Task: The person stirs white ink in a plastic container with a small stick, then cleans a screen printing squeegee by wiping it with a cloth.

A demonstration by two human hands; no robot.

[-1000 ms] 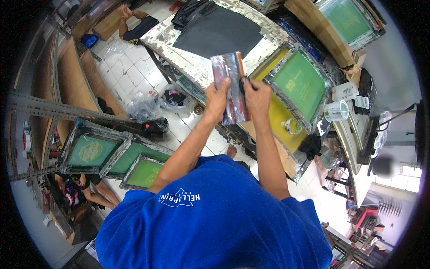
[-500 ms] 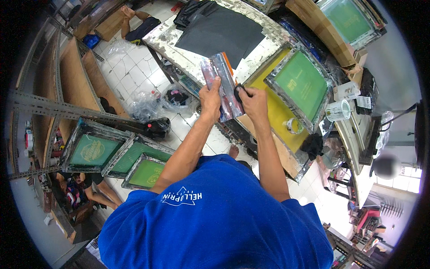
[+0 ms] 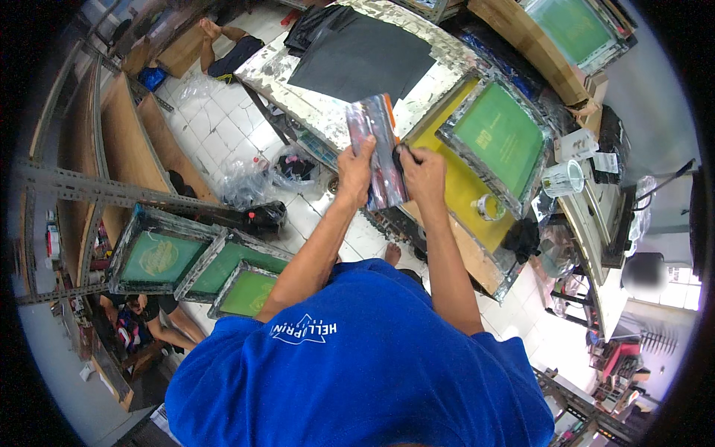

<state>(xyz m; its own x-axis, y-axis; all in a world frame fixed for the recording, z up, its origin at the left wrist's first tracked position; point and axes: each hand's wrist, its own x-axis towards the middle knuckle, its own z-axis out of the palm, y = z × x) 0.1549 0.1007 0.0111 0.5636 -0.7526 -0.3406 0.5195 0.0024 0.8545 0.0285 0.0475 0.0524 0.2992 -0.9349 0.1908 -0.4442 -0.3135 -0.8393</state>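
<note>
An ink-stained squeegee [image 3: 377, 123] with an orange blade edge is held upright in front of me. My left hand [image 3: 355, 171] grips its near left side, thumb laid over the face. Against the right edge of the squeegee, my right hand [image 3: 426, 176] pinches a small black cloth [image 3: 400, 158]. Most of that cloth is hidden by my fingers. Beyond the squeegee, dark sheets [image 3: 361, 56] lie on a paint-spattered table [image 3: 268, 67]. To the right, a framed green printing screen [image 3: 499, 134] is propped over a yellow board [image 3: 447, 119].
A small jar [image 3: 488, 208] sits on the yellow board, with a clear plastic cup [image 3: 563, 179] farther right. More framed screens [image 3: 160, 257] lean at the left beside wooden shelves [image 3: 138, 149]. Plastic bags [image 3: 242, 182] lie on the tiled floor. Other people's legs show at upper left and lower left.
The squeegee and my left hand have shifted slightly right and nearer to me. My right hand stays at the squeegee's edge with the cloth. The whole view has moved a little.
</note>
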